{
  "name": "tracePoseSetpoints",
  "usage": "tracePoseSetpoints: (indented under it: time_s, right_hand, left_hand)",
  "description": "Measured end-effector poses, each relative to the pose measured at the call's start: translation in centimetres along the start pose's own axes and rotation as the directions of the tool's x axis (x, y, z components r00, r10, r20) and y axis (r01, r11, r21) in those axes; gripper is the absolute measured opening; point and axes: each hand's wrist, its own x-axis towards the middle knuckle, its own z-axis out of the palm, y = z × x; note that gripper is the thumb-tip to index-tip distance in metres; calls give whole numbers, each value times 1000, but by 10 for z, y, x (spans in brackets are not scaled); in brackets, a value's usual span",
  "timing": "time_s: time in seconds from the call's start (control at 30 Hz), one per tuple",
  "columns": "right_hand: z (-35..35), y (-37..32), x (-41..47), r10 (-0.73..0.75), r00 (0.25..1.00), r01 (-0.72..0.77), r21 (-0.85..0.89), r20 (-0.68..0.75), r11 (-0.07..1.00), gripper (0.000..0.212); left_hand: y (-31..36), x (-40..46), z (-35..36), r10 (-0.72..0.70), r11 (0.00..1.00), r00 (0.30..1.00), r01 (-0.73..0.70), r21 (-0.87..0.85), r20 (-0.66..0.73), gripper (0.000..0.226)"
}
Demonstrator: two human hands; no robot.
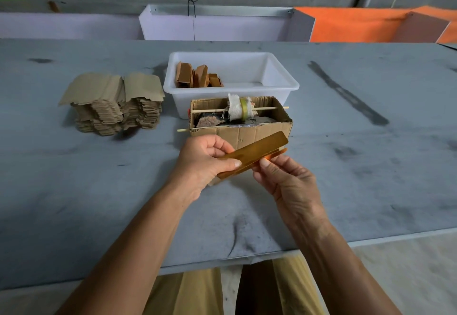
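A long, flat, golden-brown cardboard blank (259, 150) is held above the grey table, slanting up to the right. My left hand (205, 163) grips its lower left end, thumb on top and fingers curled round the far edge. My right hand (284, 178) pinches the near edge, where an orange flap shows underneath. Behind the blank stands an open cardboard box (249, 131) with a wooden stick across it carrying a roll wrapped in white cloth (238, 110).
A white plastic tub (279, 77) behind the box holds several folded brown cartons (197, 77). A stack of flat tan cardboard blanks (113, 107) lies at the left. The table (74, 203) has its front edge near my legs. Purple and orange panels stand beyond the table.
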Motion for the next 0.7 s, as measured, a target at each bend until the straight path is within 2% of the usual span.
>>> tracePoseSetpoints:
  time_s: [0.17, 0.3, 0.37, 0.5, 0.6, 0.63, 0.7]
  right_hand:
    - [3, 2, -2, -9, 1000, 7, -79, -28, 997, 23]
    - [6, 4, -2, -19, 998, 13, -86, -68, 996, 9]
    - [8, 5, -2, -29, 994, 19, -99, -105, 995, 14]
    - [9, 2, -3, -45, 986, 37, -49, -162, 998, 21]
    - [9, 1, -4, -46, 976, 47, 3, -214, 999, 22]
    - [10, 1, -4, -39, 972, 46, 25, -232, 999, 23]
    - [12, 1, -5, -19, 966, 39, 75, -256, 996, 23]
  left_hand:
    - [3, 1, 0, 33, 998, 999, -33, 45, -1, 26]
    - [3, 2, 2, 32, 998, 999, -32, 48, 11, 25]
    - [2, 3, 3, 12, 1000, 1000, -12, 24, 18, 25]
    - [-2, 0, 6, -109, 964, 994, 99, -245, -26, 25]
    - [-7, -7, 9, -190, 891, 981, 155, -428, -41, 62]
    - [-10, -10, 11, -198, 879, 979, 157, -450, -46, 65]
    - [-15, -16, 17, -199, 889, 979, 160, -430, -48, 58]
